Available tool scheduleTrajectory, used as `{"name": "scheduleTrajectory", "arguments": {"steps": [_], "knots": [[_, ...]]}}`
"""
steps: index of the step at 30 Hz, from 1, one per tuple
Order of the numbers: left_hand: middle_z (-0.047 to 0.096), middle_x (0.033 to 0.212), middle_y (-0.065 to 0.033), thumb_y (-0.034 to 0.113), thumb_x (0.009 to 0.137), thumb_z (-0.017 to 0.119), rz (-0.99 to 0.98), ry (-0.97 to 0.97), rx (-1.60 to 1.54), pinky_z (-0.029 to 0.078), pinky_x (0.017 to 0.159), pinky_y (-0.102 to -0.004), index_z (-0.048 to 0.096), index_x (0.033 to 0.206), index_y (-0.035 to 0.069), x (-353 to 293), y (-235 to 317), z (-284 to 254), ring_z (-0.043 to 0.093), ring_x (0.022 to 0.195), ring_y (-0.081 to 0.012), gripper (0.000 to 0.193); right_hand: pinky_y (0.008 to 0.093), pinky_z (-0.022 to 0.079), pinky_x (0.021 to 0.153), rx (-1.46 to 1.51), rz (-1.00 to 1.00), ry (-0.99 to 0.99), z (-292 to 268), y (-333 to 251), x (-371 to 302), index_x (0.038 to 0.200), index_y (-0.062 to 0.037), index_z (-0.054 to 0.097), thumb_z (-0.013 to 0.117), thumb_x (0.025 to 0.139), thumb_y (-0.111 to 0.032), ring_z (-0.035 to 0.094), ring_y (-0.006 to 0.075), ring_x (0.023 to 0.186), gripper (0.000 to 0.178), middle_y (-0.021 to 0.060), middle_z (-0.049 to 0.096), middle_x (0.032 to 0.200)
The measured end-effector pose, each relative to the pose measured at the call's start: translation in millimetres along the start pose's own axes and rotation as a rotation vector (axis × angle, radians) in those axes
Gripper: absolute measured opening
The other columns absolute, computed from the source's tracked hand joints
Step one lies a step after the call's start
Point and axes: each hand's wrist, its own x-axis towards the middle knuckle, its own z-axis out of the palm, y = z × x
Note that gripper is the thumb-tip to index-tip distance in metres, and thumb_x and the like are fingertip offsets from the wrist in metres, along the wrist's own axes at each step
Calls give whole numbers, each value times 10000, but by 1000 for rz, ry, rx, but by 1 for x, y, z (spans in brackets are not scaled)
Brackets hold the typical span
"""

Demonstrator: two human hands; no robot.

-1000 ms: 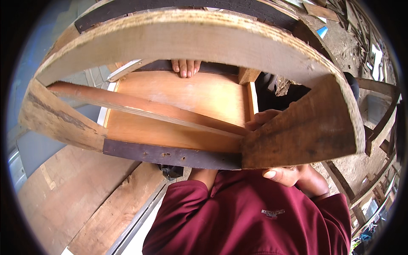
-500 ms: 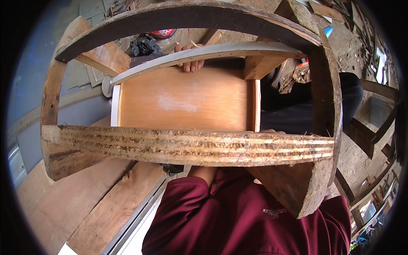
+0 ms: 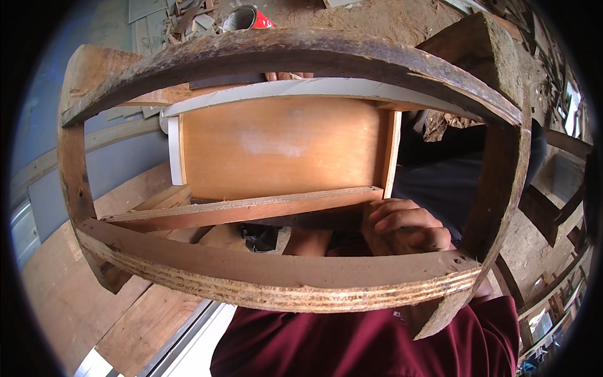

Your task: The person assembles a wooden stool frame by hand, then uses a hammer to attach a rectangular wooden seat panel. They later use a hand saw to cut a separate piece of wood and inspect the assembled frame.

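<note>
A rough wooden frame (image 3: pixel 276 267) with curved plywood rails fills the view. Inside its outline sits a shallow wooden box (image 3: pixel 282 147), its inner panel light brown, with a white curved edge (image 3: pixel 270 91) on the far side. The fingers of my left hand (image 3: pixel 289 76) bend over that far edge; the palm is hidden and the forearm passes beneath the box. A thin wooden slat (image 3: pixel 245 210) slants across the near side. My right hand (image 3: pixel 408 223), its fingers curled, is closed at the slat's right end by the box's near right corner.
A red tin (image 3: pixel 248 19) lies beyond the frame, by scattered scraps. Wooden boards (image 3: pixel 81 276) are at the lower left, beside a blue-grey panel (image 3: pixel 69 163). More wooden frame pieces (image 3: pixel 553 213) and offcuts cover the dirt floor at right.
The frame has tilted, its near rail coming lower and closer to me. The slat and my right hand, mostly hidden before, now show. Less of my left fingers is visible.
</note>
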Motion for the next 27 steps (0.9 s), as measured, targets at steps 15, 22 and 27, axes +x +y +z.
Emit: {"name": "scheduleTrajectory", "arguments": {"steps": [15,22,27], "knots": [[630,801,-22,202,977,542,-3,126,26,467,749,-303,573,958,96,-12,-6,13,594,766,-161,112,442,408,1029,-124,398,-7,2,-6,16,1305,58,431,679,856,-501,520,296,1187,758,193,537,1219],[627,801,-27,209,978,541,-2,182,22,466,751,-307,572,962,94,-20,-10,12,591,769,-166,120,438,386,1030,-433,300,92,0,7,26,1406,42,198,748,845,-264,466,308,1234,844,255,411,1367],[625,800,-30,214,978,541,7,231,7,466,752,-310,572,966,93,-30,-19,12,589,770,-170,126,452,271,1140,-461,125,153,3,9,33,1512,-56,-194,831,775,-216,259,354,1434,1273,248,157,1549]]}}
